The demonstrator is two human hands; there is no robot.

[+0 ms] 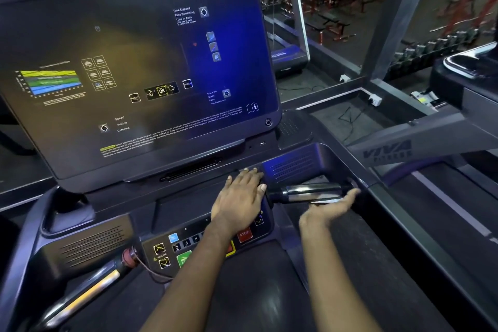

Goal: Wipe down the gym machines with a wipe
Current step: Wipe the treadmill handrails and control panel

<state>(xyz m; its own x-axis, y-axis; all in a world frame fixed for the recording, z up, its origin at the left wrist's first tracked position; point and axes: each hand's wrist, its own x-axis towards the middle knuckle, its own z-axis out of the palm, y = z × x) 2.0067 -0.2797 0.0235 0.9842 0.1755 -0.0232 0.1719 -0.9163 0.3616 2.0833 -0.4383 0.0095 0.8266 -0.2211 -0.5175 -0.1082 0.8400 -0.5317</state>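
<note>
A dark treadmill console [134, 67] with a large glossy display panel fills the upper left. My left hand [239, 197] lies flat, fingers straight, on the console deck below the display, above the keypad [188, 245]. My right hand [327, 210] is palm-up with straight fingers just under the chrome pulse grip [310, 191] on the right handlebar; whether it touches the grip is unclear. No wipe shows in either hand.
A second chrome grip [86, 288] and a red safety key [129, 255] sit at the lower left. The red STOP button [244, 234] lies beside my left wrist. Another treadmill [442, 143] stands to the right; dumbbell racks [431, 48] are beyond.
</note>
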